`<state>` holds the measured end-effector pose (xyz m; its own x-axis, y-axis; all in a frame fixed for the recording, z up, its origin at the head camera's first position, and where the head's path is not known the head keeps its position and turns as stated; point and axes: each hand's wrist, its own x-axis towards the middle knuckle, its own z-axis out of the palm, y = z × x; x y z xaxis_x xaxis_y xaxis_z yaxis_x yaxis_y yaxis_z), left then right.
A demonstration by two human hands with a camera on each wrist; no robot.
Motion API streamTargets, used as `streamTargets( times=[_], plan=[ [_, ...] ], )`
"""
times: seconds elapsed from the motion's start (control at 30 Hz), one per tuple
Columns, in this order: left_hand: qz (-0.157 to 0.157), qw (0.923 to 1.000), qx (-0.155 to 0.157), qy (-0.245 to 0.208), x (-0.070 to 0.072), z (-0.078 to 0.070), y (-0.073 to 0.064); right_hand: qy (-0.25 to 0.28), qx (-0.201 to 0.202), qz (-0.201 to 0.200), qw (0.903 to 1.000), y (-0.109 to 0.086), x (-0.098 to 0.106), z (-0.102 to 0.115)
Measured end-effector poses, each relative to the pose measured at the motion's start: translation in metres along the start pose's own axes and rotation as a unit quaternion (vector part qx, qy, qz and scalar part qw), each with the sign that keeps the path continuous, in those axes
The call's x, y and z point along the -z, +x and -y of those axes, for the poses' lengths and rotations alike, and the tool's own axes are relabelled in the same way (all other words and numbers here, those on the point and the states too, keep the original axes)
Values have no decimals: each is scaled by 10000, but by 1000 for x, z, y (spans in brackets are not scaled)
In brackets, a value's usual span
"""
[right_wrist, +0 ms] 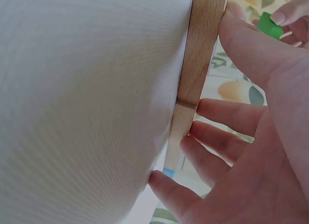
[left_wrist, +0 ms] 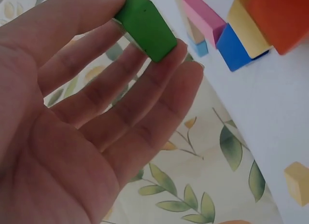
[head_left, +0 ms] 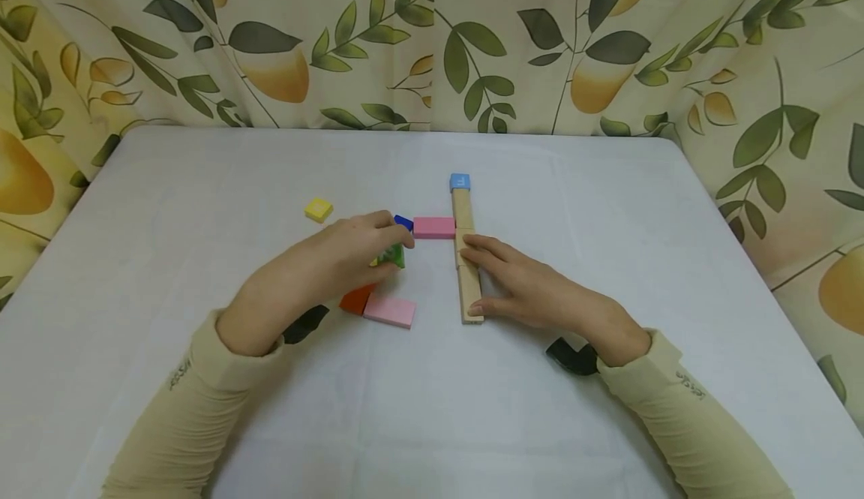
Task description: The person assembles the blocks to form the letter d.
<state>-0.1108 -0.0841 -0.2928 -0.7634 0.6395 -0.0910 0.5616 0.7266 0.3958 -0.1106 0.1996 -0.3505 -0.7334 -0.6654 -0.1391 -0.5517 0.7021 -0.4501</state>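
My left hand [head_left: 324,259] pinches a green block [left_wrist: 147,28] between thumb and fingertips, raised off the tablecloth. Beneath and around it lie an orange-red block [head_left: 356,300], a light pink block [head_left: 390,311] and a dark blue block [head_left: 403,223], partly covered by the hand in the head view. With fairly straight fingers, my right hand [head_left: 533,285] touches a straight row of plain wooden blocks [head_left: 470,289]; its thumb rests at the near end. A light blue block [head_left: 460,181] stands at the row's far end. A darker pink block [head_left: 434,227] joins the row's left side.
A yellow block [head_left: 319,210] lies apart, beyond the left hand. White cloth [head_left: 432,409] covers the table, and a leaf-patterned curtain [head_left: 371,49] hangs behind its far edge. Dark wrist-camera mounts [head_left: 572,356] stick out under both wrists.
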Motion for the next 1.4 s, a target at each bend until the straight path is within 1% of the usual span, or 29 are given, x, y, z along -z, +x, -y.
streamTargets(
  times=[0.43,0.67,0.73,0.83,0.9,0.97,1.13,1.2,1.4],
  plan=[
    [697,9975,-132,16,-14,-16,10,55,-54,36,10000,1,0,-1],
    [954,9951,-255,19,-21,-22,15,59,-68,32,10000,1,1,0],
    [970,9945,-402,39,-24,-22,15,63,-74,35,9999,1,1,0],
    [895,9933,-720,114,-29,-22,14,65,-67,33,10000,1,1,0],
    [876,9924,-851,145,-33,-23,14,59,-56,30,10000,1,1,0],
    [961,9917,-848,134,-36,-25,14,54,-46,25,10000,1,1,0],
    [1255,9901,-607,170,-42,-28,17,86,-68,56,9999,1,1,0],
    [1258,9900,-596,231,-45,-28,18,99,-76,74,9999,1,1,0],
    [1151,9895,-760,438,-48,-27,17,77,-53,63,9999,2,1,-1]
  ],
)
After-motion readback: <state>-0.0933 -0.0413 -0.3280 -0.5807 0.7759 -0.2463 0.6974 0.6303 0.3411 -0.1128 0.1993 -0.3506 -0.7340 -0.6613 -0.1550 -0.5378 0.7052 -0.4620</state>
